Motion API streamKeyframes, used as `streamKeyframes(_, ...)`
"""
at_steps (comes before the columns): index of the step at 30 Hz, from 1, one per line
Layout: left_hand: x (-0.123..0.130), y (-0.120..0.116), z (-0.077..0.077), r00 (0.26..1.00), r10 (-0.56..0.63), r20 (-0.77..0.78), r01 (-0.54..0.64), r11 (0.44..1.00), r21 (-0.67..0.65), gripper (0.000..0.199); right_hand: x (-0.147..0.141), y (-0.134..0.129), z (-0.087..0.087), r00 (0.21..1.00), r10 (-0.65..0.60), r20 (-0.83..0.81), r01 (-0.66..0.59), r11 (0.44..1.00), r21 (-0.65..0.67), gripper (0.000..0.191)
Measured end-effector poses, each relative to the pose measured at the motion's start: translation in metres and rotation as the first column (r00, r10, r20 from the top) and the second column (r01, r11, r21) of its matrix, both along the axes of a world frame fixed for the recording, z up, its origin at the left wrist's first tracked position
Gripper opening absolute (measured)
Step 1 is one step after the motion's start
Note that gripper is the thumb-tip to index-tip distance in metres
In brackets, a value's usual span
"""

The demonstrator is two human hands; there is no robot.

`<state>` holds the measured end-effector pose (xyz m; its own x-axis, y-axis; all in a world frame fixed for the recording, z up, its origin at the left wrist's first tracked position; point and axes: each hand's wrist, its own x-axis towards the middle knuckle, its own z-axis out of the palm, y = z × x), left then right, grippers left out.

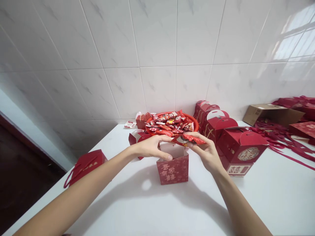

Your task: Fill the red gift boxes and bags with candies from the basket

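An upright red gift box [173, 170] with pale Chinese characters stands on the white table, its white inside showing at the open top. My left hand [154, 147] grips the box at its upper left, thumb over the front rim; its fingertips reach behind, partly hidden by a red packet. Above the box's right side, my right hand [205, 150] pinches red wrapped candies [193, 139] between thumb and fingers; how many cannot be made out. Just beyond lies a red basin [196, 124] heaped with wrapped candies [169, 121].
Several closed red gift boxes [242, 144] stand in a row at the right. A red bag [88, 164] with rope handles lies at the left edge. Far right, an open cardboard box [254, 114] sits by tangled red ribbons [270, 131]. A tiled wall [157, 49] backs the table.
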<state>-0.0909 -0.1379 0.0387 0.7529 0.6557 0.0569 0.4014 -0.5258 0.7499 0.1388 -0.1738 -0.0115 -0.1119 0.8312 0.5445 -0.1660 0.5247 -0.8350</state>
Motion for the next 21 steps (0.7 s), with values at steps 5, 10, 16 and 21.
streamKeyframes(5, 0.001, -0.001, -0.003, 0.999, 0.022, 0.034, -0.021, 0.999, -0.043, 0.060, -0.016, 0.000, -0.004, 0.999, -0.030, 0.025, 0.030, 1.000, 0.005, 0.027)
streamKeyframes(10, 0.000, 0.000, -0.005, 0.999, 0.046, 0.008, -0.046, 0.997, -0.063, 0.070, -0.020, 0.001, -0.009, 0.990, -0.107, 0.094, 0.102, 0.993, 0.053, 0.024)
streamKeyframes(16, 0.000, -0.001, -0.005, 0.999, 0.039, -0.016, -0.040, 0.998, -0.056, 0.069, -0.012, 0.002, -0.009, 0.980, -0.162, 0.112, 0.150, 0.983, 0.106, 0.018)
streamKeyframes(21, 0.000, -0.002, -0.005, 0.999, 0.033, -0.032, -0.034, 0.999, -0.023, 0.070, -0.004, 0.001, -0.007, 0.964, -0.178, 0.196, 0.144, 0.974, 0.172, 0.014)
